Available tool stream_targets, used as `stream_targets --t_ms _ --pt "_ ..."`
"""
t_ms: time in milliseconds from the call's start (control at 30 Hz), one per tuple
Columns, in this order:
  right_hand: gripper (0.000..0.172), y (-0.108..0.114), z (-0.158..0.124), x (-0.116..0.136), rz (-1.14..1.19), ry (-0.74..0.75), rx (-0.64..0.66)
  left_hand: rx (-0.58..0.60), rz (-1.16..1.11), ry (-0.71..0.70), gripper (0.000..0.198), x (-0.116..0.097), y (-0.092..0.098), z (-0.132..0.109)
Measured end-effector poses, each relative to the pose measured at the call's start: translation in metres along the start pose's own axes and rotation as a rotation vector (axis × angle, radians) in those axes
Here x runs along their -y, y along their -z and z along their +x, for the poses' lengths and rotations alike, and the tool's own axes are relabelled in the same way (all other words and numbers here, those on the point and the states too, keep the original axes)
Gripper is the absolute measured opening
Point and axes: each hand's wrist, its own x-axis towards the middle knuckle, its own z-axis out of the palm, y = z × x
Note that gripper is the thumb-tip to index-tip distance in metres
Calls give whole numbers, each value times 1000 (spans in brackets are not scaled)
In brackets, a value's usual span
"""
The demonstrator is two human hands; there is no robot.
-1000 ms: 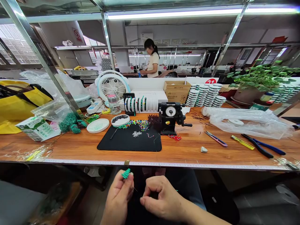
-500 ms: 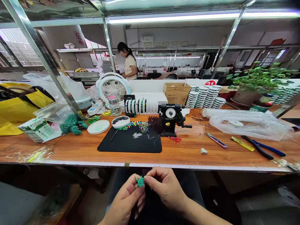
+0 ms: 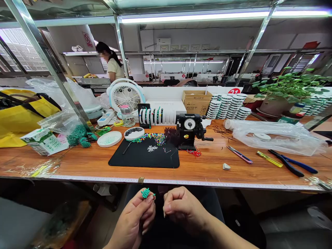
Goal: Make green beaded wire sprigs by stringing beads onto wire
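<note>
My left hand (image 3: 138,214) is closed around a bundle of green bead-tipped stems (image 3: 145,193), held over my lap just below the table edge. The round green tips point up above the thumb and index finger, and one sticks out to the right of the cluster. To the right, apart from the bundle, is my right hand (image 3: 183,206), its thumb pressed to the curled index finger. Anything between those fingertips is too small or hidden to make out. Beyond both hands lies a black mat (image 3: 145,159) with coloured beads (image 3: 157,138) and small white pieces (image 3: 152,148).
A black hand-cranked machine (image 3: 187,129) stands behind the mat, near white spools (image 3: 168,117). Pliers (image 3: 290,162), a yellow-handled tool (image 3: 269,159) and a pink cutter (image 3: 240,154) lie at right. A white dish (image 3: 109,139) sits at left. Farther back is a person (image 3: 114,65).
My hands have moved apart: the left went left and slightly up with the green bundle, the right drew away to the right. The person in the background has moved left.
</note>
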Motion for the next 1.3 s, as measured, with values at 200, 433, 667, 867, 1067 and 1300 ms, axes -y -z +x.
stream_targets --t_ms 200,433,667,867,1067,1300 --pt "7 -7 2 3 233 -129 70 70 -81 32 26 -3 1 -1" --pt "7 -7 4 1 255 -202 150 101 -114 65 27 -4 0 0" --pt "6 -8 7 3 227 -235 142 119 -112 65 27 -4 2 -2" --pt "8 -2 6 3 287 -173 114 101 -151 38 26 -7 -1 -3" --pt "18 0 1 -1 239 -33 -40 35 -127 16 26 -5 2 1" --pt "33 -4 2 0 -426 184 -80 -51 120 -32 22 0 4 5"
